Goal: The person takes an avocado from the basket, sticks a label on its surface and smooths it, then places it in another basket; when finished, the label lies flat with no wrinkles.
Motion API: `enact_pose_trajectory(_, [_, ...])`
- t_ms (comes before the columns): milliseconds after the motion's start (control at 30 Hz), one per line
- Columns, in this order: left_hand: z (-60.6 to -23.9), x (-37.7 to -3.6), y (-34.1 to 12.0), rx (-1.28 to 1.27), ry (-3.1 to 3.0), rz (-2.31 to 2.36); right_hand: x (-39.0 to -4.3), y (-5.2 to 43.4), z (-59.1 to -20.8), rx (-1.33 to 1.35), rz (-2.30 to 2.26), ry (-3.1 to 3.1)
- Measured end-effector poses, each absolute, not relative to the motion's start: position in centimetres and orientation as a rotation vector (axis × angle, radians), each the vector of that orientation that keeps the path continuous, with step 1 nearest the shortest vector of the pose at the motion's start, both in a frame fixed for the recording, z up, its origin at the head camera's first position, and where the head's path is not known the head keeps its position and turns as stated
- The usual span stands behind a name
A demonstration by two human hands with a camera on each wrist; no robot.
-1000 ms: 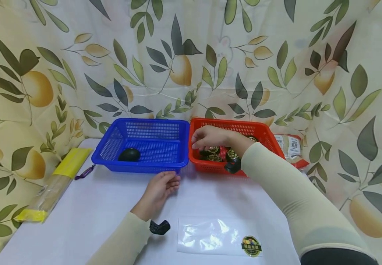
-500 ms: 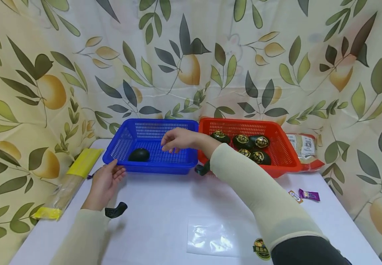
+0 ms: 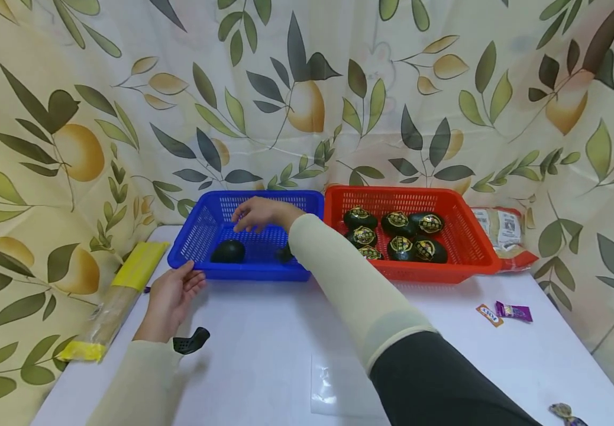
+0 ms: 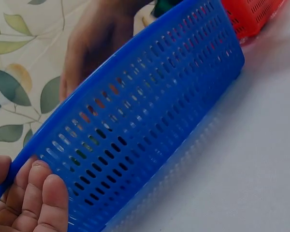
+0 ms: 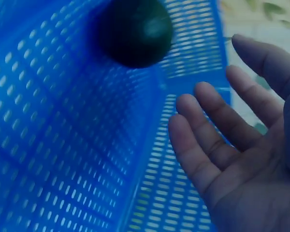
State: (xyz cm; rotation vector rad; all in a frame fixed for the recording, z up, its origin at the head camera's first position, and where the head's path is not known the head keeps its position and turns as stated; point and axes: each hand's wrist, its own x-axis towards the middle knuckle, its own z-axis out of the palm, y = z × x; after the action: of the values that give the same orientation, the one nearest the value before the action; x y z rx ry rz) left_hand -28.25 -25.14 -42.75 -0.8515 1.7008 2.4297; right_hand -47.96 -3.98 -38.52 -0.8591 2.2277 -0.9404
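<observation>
A blue basket (image 3: 208,220) stands on the white table with one dark, egg-shaped fruit (image 3: 228,251) in its left part. My right hand (image 3: 256,213) hovers over the basket with straight, spread fingers (image 5: 208,121) and holds nothing; the dark fruit (image 5: 135,31) lies just beyond them. My left hand (image 3: 174,293) holds the basket's front left corner, thumb at the rim and fingers (image 4: 41,195) against the outer wall (image 4: 150,125). To the right, touching the blue basket, a red basket (image 3: 467,236) contains several dark labelled fruits (image 3: 400,244).
A long packet with yellow ends (image 3: 112,302) lies at the table's left edge. A clear plastic bag (image 3: 339,390) lies at the front. Small sweet wrappers (image 3: 504,312) are on the right, and a printed packet (image 3: 504,231) sits behind the red basket. Leaf-print cloth surrounds the table.
My right hand has moved left from the red basket to above the blue one. My left hand has slid left from the table's middle to the blue basket's front left corner.
</observation>
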Motion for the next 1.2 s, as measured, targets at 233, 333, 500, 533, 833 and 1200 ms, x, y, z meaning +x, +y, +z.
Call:
enact_pose_trajectory(233, [-42.7, -28.4, -25.0, -0.847, 1.767, 2.412, -48.6, -7.6, -40.0, -0.815, -0.67, 2.105])
enact_pose_trajectory(333, [-43.1, -28.6, -24.4, -0.819, 1.779, 2.426, -48.5, -7.7, -40.7, -0.767, -0.652, 2.089])
enact_pose_trajectory(500, [-43.3, -28.9, -24.4, -0.827, 1.773, 2.429, -48.7, -7.5, -40.7, -0.806, -0.62, 2.113])
enact_pose_trajectory(533, [-43.3, -28.9, -24.6, -0.832, 1.778, 2.424, -48.7, -7.4, -40.5, -0.818, -0.639, 2.11])
enact_pose_trajectory(833, [-43.0, -28.3, -25.1, -0.845, 1.748, 2.413, -46.2, -2.2, -37.1, -1.055, -0.789, 2.299])
enact_pose_trajectory(1200, [-42.1, -27.7, -25.5, -0.766, 1.728, 2.405, -37.7, 8.9, -35.2, -0.956, -0.987, 2.365])
